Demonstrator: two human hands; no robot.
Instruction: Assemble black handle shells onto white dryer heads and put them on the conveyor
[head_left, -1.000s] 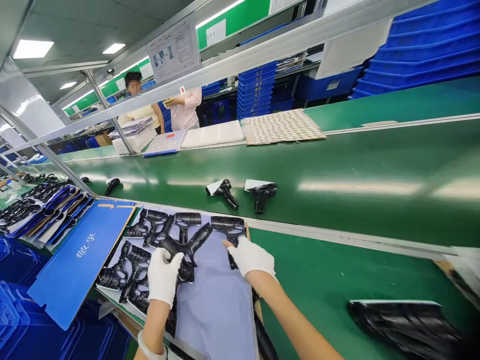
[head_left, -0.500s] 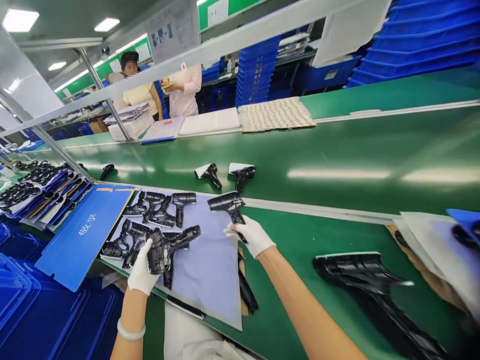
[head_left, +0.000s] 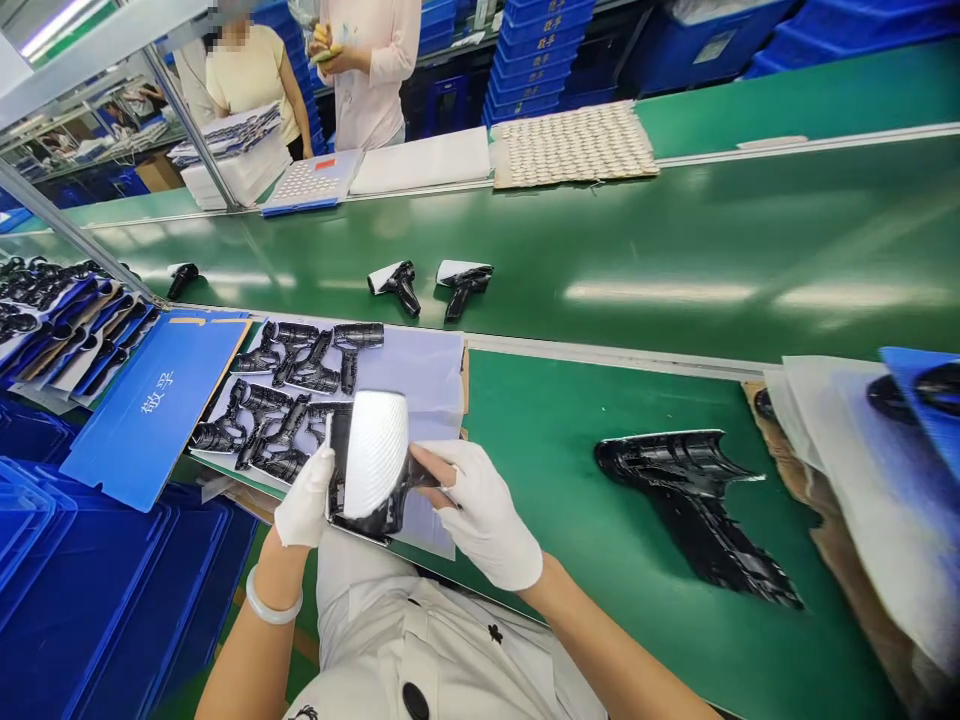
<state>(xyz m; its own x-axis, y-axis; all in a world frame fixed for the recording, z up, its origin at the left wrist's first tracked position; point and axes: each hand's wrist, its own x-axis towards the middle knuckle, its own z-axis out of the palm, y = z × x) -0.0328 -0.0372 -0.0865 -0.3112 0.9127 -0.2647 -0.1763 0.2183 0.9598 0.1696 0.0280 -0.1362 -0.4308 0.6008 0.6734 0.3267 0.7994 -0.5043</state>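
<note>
Between gloved hands [head_left: 304,497] [head_left: 480,515], glossy black moulded shell [head_left: 367,522]; white ribbed patch [head_left: 375,455].

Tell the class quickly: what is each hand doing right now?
Left hand: closed, holding a black pistol-shaped plastic housing.
Right hand: closed, holding the same housing.

Just under the right hand's fingers [head_left: 442,468], a glossy black moulded shell [head_left: 379,525] was half hidden behind a white ribbed piece [head_left: 373,455]. Far beyond the fingertips, the view's top edge cut off a co-worker [head_left: 244,70] at the head, which was blurred.
</note>
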